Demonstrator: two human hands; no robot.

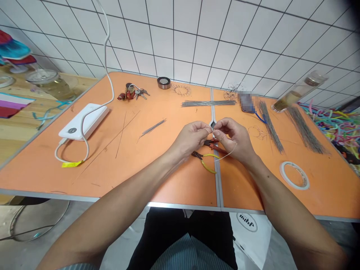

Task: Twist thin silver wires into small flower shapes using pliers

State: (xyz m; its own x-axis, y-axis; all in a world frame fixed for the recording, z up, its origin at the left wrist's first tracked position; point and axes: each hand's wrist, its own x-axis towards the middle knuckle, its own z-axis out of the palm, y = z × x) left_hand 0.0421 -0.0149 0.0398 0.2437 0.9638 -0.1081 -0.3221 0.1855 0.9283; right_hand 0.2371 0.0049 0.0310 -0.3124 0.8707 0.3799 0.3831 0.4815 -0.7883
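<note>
Both hands meet over the seam of the orange table [174, 180], fingertips nearly touching. My left hand [194, 135] is closed in a pinch on a thin wire [228, 154]. My right hand [234, 135] pinches the same wire close beside it, and a pale length curves out below that hand. The exact spot of the pinch is mostly hidden by the fingers. Just under the hands lie pliers with red handles [218, 148] and pliers with yellow handles [209, 169], both partly covered.
Bundles of straight wire [208, 103] lie at the back and right [271, 127]; a few short wires [153, 128] lie left. A white power bank [84, 120] with cable, keys [137, 92], black tape [164, 83], white tape roll [294, 175] and a tilted glass jar [298, 92] surround the hands.
</note>
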